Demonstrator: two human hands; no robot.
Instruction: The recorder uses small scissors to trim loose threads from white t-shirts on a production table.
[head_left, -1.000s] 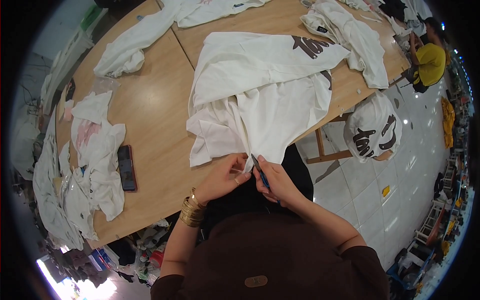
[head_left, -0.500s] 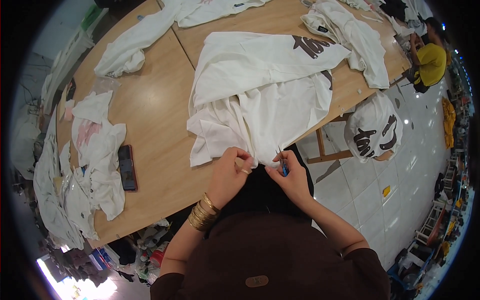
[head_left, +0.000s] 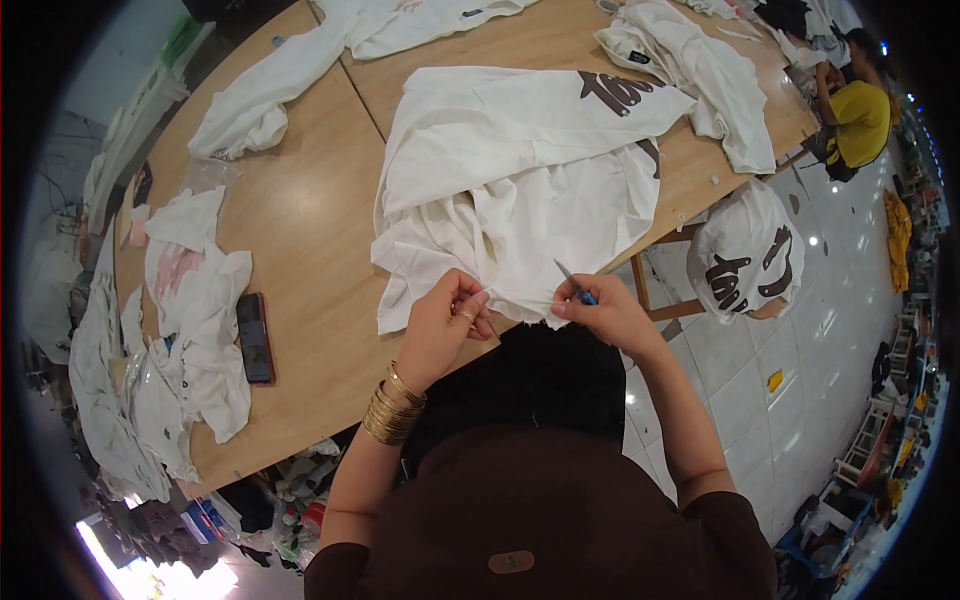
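Note:
A white garment (head_left: 500, 150) with dark brown lettering lies spread on the wooden table, its near edge drawn out over the table's front. My left hand (head_left: 438, 318), with gold bangles at the wrist, pinches that edge between thumb and fingers. A short way to the right, my right hand (head_left: 606, 314) is closed round small thread snips (head_left: 585, 296) with blue handles. Their pointed blades stick up and to the left, clear of the cloth. The thumb and fingertips of the same hand also grip the garment's edge, so a short length stretches between both hands.
A phone (head_left: 255, 338) lies on the table (head_left: 310, 230) at left, beside crumpled white garments (head_left: 205, 340). More white garments (head_left: 690, 75) lie at the far side. Right of the table, printed white cloth (head_left: 745, 255) covers a stool. A person in yellow (head_left: 858, 120) sits far right.
Both hands have moved up slightly and farther apart, pulling the garment's edge taut between them. The snips now tilt more to the left.

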